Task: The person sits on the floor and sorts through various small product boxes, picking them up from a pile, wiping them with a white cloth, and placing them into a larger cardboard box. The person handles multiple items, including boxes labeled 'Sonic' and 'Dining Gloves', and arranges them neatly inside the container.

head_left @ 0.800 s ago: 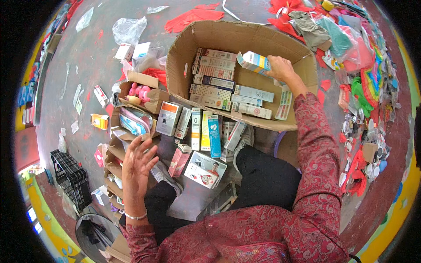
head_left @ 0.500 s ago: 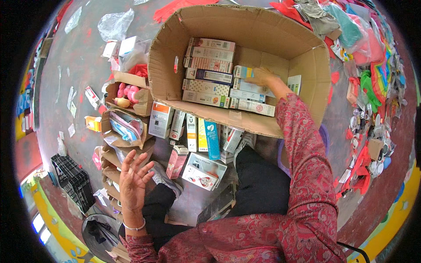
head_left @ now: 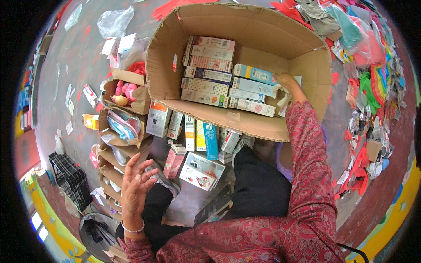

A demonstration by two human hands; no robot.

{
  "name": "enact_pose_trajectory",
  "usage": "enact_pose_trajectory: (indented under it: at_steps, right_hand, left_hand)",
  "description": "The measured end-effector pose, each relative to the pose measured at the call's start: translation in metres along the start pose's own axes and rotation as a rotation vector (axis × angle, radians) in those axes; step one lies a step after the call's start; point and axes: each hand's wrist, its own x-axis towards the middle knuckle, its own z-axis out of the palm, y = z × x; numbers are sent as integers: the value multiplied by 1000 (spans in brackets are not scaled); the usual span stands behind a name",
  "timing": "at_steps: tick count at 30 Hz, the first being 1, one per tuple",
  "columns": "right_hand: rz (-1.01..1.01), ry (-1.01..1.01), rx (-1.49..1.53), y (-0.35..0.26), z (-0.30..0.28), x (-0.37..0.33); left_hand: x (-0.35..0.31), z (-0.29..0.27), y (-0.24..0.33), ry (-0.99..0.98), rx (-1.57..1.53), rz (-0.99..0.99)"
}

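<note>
Brown cardboard carton (head_left: 263, 26) sits on the floor (head_left: 87, 57), printed boxes lying in it in 2 columns. Blue-and-yellow box (head_left: 255, 73) is at the far end of the right-hand column, nr the carton's middle. R hand (head_left: 288, 83) is down inside at that box's right end, twd the carton's R edge; fingers bent, can't tell if they grip or just touch. White thing (head_left: 281, 90) shows under the hand, kind unclear. Pale blue box (head_left: 252, 86) lies just beside, on the near side. Left-hand column (head_left: 207, 74) runs nr the carton's L edge.

L hand (head_left: 137, 184) is up, fingers wide & slightly curled, free, nr a row of small cartons (head_left: 109, 173).

Outside, along the carton's near edge: white-and-orange box (head_left: 158, 119), yellow box (head_left: 200, 136), bright blue box (head_left: 211, 141). Pink box (head_left: 174, 161) & white box (head_left: 199, 173) are closer to the person. Purple rim (head_left: 279, 165) shows below the carton's near R corner.
</note>
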Motion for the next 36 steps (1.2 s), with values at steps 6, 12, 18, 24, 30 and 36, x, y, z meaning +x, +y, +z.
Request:
enact_pose_trajectory:
  at_steps: [6,12,18,24,30,36]
  right_hand:
    - [-223,-9,-198,-36,11,-16]
    - [-154,221,-361,-36,-10,-2]
    - [-168,269,-563,40,-46,85]
    - [-302,-156,-818,12,-25,13]
    - [-191,-247,-216,15,7,-25]
    - [23,-308,-382,-23,-15,-42]
  left_hand:
    - [1,0,-1,22,50,-40]
    - [-1,-6,-7,80,101,-47]
    - [5,-7,-1,-32,185,-103]
    - [-8,-7,-9,16,245,-132]
    - [-5,-10,-6,-26,292,-158]
    - [-8,-12,-11,-60,285,-165]
